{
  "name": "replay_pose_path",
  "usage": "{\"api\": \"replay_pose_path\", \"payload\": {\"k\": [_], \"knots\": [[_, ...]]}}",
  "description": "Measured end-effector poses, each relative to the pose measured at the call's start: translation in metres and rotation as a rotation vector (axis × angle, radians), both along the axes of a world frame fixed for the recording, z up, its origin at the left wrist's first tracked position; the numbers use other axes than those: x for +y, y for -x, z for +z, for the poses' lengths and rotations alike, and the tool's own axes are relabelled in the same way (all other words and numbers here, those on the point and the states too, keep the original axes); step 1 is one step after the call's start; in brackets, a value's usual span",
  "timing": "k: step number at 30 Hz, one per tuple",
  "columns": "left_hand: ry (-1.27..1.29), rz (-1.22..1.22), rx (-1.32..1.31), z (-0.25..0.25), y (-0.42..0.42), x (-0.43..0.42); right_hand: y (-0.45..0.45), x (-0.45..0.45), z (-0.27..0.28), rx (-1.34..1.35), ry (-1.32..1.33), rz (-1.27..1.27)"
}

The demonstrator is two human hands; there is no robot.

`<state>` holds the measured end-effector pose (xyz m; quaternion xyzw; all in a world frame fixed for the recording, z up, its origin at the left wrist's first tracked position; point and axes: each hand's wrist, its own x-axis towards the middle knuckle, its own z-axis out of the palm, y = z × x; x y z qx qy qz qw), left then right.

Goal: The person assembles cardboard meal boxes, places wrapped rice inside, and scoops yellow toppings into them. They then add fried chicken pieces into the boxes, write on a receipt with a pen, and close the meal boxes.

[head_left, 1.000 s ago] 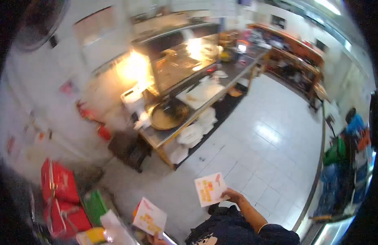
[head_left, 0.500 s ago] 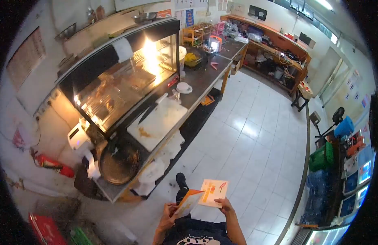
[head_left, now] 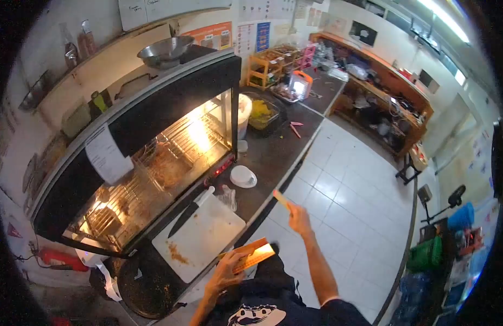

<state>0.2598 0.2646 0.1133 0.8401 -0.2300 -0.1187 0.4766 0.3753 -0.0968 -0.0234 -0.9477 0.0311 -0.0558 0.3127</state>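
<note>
My left hand [head_left: 231, 270] is closed around an orange printed paper packet [head_left: 255, 256], whose pale inner side faces up, near the counter's front edge. Out to the right, my right hand [head_left: 299, 218] pinches an orange-and-white printed card [head_left: 281, 199], now seen almost edge-on and reaching toward the counter. Just beyond my left hand lies a white cutting board [head_left: 210, 231] with brown smears. A dark-bladed knife [head_left: 184, 218] with a white handle rests on it. Behind the board stands a lit glass food warmer [head_left: 164, 163] with browned food inside.
On the dark counter [head_left: 273, 157] are a white lid-like dish [head_left: 243, 176], pink tongs [head_left: 295, 129] and a tray of yellow food [head_left: 261, 114]. A round dark pan [head_left: 148, 288] sits at the near end. White floor tiles [head_left: 338, 217] extend to the right.
I have moved closer to the counter and warmer. My right hand has risen forward, turning its card edge-on. The left hand's packet has come nearer the cutting board.
</note>
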Motion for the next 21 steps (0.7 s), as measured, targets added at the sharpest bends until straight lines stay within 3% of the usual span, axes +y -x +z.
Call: {"api": "replay_pose_path", "payload": {"k": [2,4,5,6,8,10,12,14,16,20,21], "knots": [[-0.039,0.045,-0.178,-0.003,-0.049,-0.028,-0.103,-0.015,0.009,-0.214,0.491,-0.005],[-0.106,0.154,-0.295,-0.004,-0.097,-0.059,-0.201,-0.039,0.017,-0.164,0.618,0.185],[-0.114,0.213,-0.282,0.006,-0.120,-0.076,-0.238,-0.031,0.026,-0.417,0.771,0.131],[-0.104,0.254,-0.260,-0.005,-0.141,-0.090,-0.267,-0.034,0.041,0.033,0.559,0.163],[-0.132,0.345,-0.292,-0.003,-0.184,-0.120,-0.324,-0.029,0.078,0.226,0.053,0.531],[-0.163,0.395,-0.202,-0.001,-0.218,-0.150,-0.320,-0.002,0.146,0.455,-0.386,0.876],[-0.169,0.492,-0.244,-0.006,-0.240,-0.182,-0.318,0.007,0.164,0.160,-0.322,1.324],[-0.270,0.484,-0.269,-0.004,-0.263,-0.205,-0.331,0.003,0.137,0.005,-0.032,1.337],[-0.368,0.512,-0.230,-0.016,-0.271,-0.220,-0.371,-0.002,0.105,0.548,-0.090,1.328],[-0.448,0.519,-0.348,-0.017,-0.282,-0.245,-0.413,-0.018,0.122,0.629,0.130,1.223],[-0.455,0.514,-0.387,-0.023,-0.283,-0.253,-0.413,-0.024,0.125,0.579,-0.205,1.341]]}}
